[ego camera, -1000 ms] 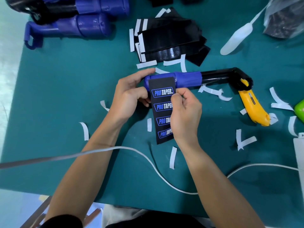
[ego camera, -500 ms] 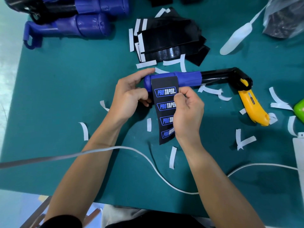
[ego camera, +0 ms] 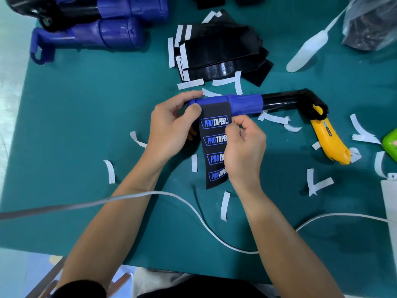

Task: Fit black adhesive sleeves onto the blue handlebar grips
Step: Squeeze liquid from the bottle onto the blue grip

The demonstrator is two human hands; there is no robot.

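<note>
Mat: the green mat (ego camera: pixel 86 125) carries everything, and the blue grip (ego camera: pixel 245 103) in work lies near its middle.
Spare handlebars: two more blue-gripped bars (ego camera: pixel 103 37) lie well beyond the blue grip, to its far left.
Sleeve stack: a pile of black sleeves (ego camera: pixel 221 52) with white backing tabs sits just beyond the blue grip.
Black sleeve: the black sleeve (ego camera: pixel 214 130), printed side up, has its top edge laid across the blue grip beside the raised collar. The rest hangs toward the person, not yet wrapped.
Left hand: the left hand (ego camera: pixel 169 130) curls round the blue grip's free end, thumb tip on the sleeve's upper left corner.
Right hand: the right hand (ego camera: pixel 245 151) pinches the sleeve's right edge between thumb and forefinger, just below the blue grip.
Knife: a yellow utility knife (ego camera: pixel 328 138) lies right of the blue grip, at the bar's elbow.
Backing strips: peeled white strips (ego camera: pixel 224 205) are scattered all around the blue grip.
Change: over the last second the left thumb has climbed from beside the sleeve onto its corner, and the sleeve has slid slightly toward the collar.
Meaning: the leading edge looks aligned and tacked, so rolling the sleeve round the grip is probably next. A crooked start would likely spiral the printed logos.
</note>
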